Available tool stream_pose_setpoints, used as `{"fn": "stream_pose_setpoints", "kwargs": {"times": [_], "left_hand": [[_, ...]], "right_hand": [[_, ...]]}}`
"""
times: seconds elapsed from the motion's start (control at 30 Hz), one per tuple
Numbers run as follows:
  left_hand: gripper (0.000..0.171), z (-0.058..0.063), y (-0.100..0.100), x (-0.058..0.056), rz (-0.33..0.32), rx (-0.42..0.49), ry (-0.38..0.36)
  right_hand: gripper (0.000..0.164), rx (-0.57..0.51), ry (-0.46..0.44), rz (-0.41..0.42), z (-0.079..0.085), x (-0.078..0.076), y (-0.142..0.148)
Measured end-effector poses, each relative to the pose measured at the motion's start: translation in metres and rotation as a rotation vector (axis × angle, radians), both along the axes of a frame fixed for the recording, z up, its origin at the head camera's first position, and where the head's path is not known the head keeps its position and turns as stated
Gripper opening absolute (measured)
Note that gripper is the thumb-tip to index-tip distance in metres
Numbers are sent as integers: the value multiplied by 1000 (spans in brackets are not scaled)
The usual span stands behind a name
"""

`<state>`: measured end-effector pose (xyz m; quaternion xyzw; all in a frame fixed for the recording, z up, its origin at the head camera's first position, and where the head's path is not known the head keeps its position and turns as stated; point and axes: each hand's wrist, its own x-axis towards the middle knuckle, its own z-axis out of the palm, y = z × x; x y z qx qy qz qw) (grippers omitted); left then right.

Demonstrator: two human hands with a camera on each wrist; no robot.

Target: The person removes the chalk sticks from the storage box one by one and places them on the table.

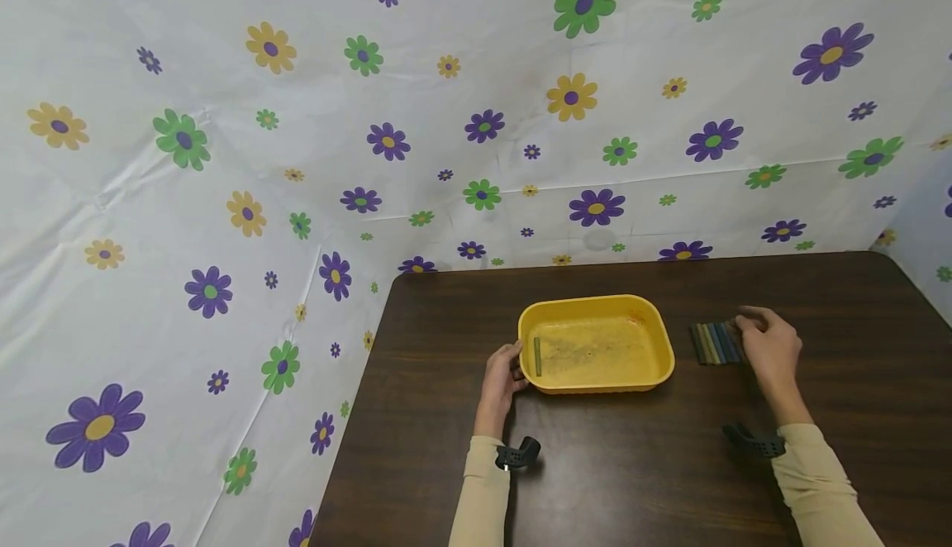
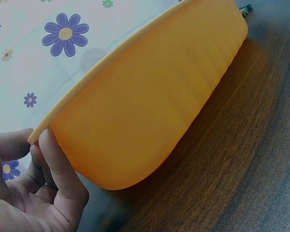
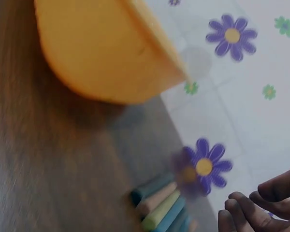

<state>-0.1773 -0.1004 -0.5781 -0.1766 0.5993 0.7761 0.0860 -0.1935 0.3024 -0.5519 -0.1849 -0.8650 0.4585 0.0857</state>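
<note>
My left hand (image 1: pixel 500 378) pinches the rim at the left end of a yellow plastic tub (image 1: pixel 595 387), thumb on one side and fingers on the other. Inside the tub, near that end, lies one green chalk stick (image 1: pixel 538 357). To the tub's right, several chalk sticks (image 1: pixel 716 344) in green, yellowish, blue and brownish tones lie side by side in a row. My right hand (image 1: pixel 773 349) is at the right end of this row. In the right wrist view its fingers (image 3: pixel 246 212) are loosely bent and dusty, with nothing showing between them.
Everything stands on a dark brown wooden table (image 1: pixel 610 464). Behind it and on the left hangs a white sheet (image 1: pixel 446 241) with purple, green and yellow flowers. Dark powder and a reddish smear mark the tub's inside. Each wrist wears a black camera strap.
</note>
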Motion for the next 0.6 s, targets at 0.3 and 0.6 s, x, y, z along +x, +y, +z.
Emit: {"fn": "stream_pose_setpoints", "kwargs": {"times": [0.3, 0.6], "left_hand": [[30, 0, 0, -1, 5, -5, 1], [31, -2, 0, -1, 7, 5, 4]], "right_hand": [[44, -60, 54, 99, 24, 1, -21], [45, -79, 52, 133, 36, 2, -44]]}}
